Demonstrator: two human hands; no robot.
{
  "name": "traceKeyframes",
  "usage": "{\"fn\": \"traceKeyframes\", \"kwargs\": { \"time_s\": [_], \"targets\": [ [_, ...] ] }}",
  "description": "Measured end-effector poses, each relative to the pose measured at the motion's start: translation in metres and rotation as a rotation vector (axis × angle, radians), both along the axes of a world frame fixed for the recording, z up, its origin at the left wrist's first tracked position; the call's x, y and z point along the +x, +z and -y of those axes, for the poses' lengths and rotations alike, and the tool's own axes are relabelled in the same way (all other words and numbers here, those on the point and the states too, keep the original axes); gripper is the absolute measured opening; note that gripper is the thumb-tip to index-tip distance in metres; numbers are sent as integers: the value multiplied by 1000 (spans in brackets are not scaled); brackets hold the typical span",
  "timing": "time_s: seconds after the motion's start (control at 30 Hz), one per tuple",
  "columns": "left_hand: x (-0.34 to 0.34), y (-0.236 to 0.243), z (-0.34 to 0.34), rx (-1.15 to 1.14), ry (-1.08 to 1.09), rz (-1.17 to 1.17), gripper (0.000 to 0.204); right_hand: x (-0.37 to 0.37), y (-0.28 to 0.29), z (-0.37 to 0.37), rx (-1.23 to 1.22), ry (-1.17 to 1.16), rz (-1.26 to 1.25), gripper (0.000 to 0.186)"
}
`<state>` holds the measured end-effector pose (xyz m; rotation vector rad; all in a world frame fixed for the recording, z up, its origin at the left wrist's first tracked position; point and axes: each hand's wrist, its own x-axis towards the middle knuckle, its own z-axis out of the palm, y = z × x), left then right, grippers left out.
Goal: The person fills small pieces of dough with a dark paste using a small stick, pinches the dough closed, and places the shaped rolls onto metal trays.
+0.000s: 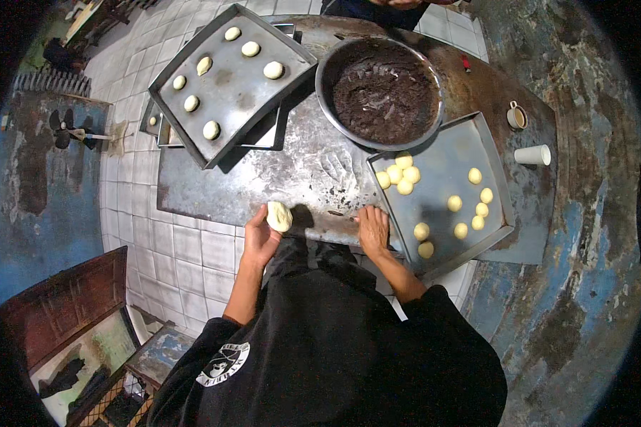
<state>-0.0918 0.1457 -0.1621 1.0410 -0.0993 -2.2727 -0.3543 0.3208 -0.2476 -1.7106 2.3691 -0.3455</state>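
My left hand (pixel 261 238) holds a pale, rounded piece of dough (pixel 279 217) just off the table's near edge. My right hand (pixel 374 230) is closed, knuckles up, by the near-left side of a metal tray (pixel 441 146). A slim, dark-tipped utensil (pixel 340 213) points left from its fingers; most of it is hidden, so its kind is unclear. Several dough balls (pixel 454 203) lie in that tray, some clustered in its far-left corner. Beyond my hands, a large metal bowl (pixel 320 85) holds a dark brown, crumbly mass (pixel 384 89).
At the far left, a tilted metal tray (pixel 185 60) with several spaced dough pieces (pixel 250 48) rests on other trays. A white cup (pixel 533 154) lies on its side at the right, near a small cup of brown liquid (pixel 517 115). Another person (pixel 377 11) stands across the table.
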Motion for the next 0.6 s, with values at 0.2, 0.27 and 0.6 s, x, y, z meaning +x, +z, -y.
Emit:
{"fn": "traceKeyframes", "kwargs": {
  "time_s": [0.2, 0.27, 0.6],
  "targets": [
    [-15, -13, 11, -31, -40, -61, 36, -3, 32, 3, -58, -234, 560, 19],
    [-23, -11, 14, -65, -53, -82, 36, -12, 45, 8, -191, -221, 622, 22],
    [-17, 0, 32, -44, -52, -32, 33, -172, 106, 175, -7, 40, -26, 21]
  ]
}}
